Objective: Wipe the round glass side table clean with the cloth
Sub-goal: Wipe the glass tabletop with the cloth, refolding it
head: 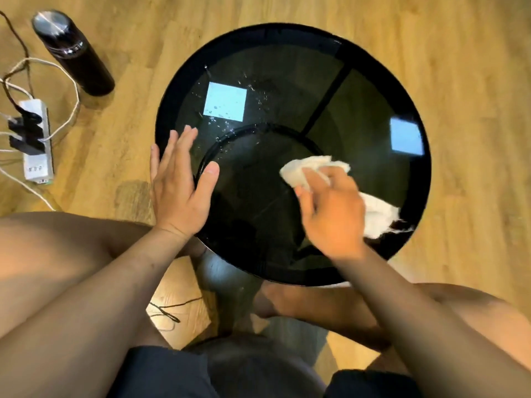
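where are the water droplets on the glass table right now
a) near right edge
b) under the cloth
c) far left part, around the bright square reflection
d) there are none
c: the water droplets dot the glass table beyond the left hand, away from the cloth.

We see the right hand [333, 214] pressing a white cloth [313, 170] on the dark round tabletop [373, 90]. The left hand [181, 185] lies flat near water drops [230, 122].
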Demonstrator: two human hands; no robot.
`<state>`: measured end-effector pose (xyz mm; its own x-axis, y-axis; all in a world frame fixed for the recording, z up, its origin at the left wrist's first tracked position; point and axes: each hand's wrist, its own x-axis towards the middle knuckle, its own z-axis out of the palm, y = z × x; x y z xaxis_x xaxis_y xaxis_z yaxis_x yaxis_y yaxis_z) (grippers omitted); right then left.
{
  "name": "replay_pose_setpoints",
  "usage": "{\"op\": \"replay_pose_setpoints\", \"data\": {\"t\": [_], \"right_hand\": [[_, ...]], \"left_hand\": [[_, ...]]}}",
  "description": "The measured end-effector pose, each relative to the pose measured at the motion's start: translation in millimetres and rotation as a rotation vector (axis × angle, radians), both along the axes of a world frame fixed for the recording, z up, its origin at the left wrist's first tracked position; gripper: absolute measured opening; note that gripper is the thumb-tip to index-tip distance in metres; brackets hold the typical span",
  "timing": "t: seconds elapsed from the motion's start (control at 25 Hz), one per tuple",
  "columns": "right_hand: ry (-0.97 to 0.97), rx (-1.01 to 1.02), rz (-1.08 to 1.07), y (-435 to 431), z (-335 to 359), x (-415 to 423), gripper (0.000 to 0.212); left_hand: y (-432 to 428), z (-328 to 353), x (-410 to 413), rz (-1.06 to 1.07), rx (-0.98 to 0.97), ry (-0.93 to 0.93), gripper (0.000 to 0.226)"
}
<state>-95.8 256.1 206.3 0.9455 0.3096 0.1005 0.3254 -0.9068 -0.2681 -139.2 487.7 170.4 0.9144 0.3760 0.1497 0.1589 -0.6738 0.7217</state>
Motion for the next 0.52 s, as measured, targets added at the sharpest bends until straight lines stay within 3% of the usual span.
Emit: {"op": "replay_pose_setpoints", "data": {"t": [0.12, 0.2, 0.28, 0.36, 0.44, 0.52], "right_hand": [[0.164, 0.069, 0.281, 62, 4, -80, 0.039], [0.368, 0.203, 0.327, 69, 15, -85, 0.037], [0.668, 0.501, 0.295, 56, 30, -73, 0.024], [0.865, 0.87, 0.053, 30, 44, -61, 0.022], [1.076, 1.335, -0.093, 5, 54, -57, 0.039], [1.182, 1.57, -0.142, -15, 65, -60, 0.061]], "left_hand": [[1, -1, -1, 0.003, -0.008, 0.011, 0.068], [1, 6, -1, 0.03, -0.064, 0.049, 0.065], [-3, 23, 1, 0.124, -0.275, 0.069, 0.051], [-11, 46, 0, 0.107, -0.588, 0.006, 0.042], [-30, 70, -11, -0.108, -0.853, 0.055, 0.038], [-54, 82, -30, -0.321, -0.966, 0.24, 0.03]]}}
